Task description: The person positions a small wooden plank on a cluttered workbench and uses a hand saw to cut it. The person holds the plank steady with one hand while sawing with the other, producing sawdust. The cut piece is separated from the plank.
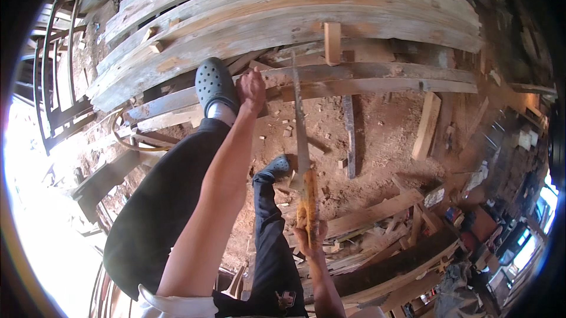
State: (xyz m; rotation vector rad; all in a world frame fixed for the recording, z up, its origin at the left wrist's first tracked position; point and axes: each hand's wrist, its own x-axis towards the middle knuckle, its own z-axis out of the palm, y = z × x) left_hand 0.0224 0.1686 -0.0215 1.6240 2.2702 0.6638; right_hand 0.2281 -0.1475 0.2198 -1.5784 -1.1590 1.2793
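My right hand [310, 238] is wrapped round the yellow handle of a handsaw [301, 135], whose long blade points away from me. The blade's far part crosses a long wooden plank [365, 87] lying crosswise. To the left of the blade, my left hand [252, 89] is closed on that plank, with the fingers curled at its edge. Right beside this hand my left foot, in a dark blue clog [214, 82], rests on the plank. My other clog [274, 167] stands on the ground, nearer to me.
Beyond the plank lies a wide stack of weathered boards [283, 14], with a short wood block [332, 44] at its near edge. Loose timber [426, 126] and offcuts lie on the reddish, sawdust-strewn ground. More scrap boards [377, 212] are piled at the right; a metal frame [50, 76] stands at the left.
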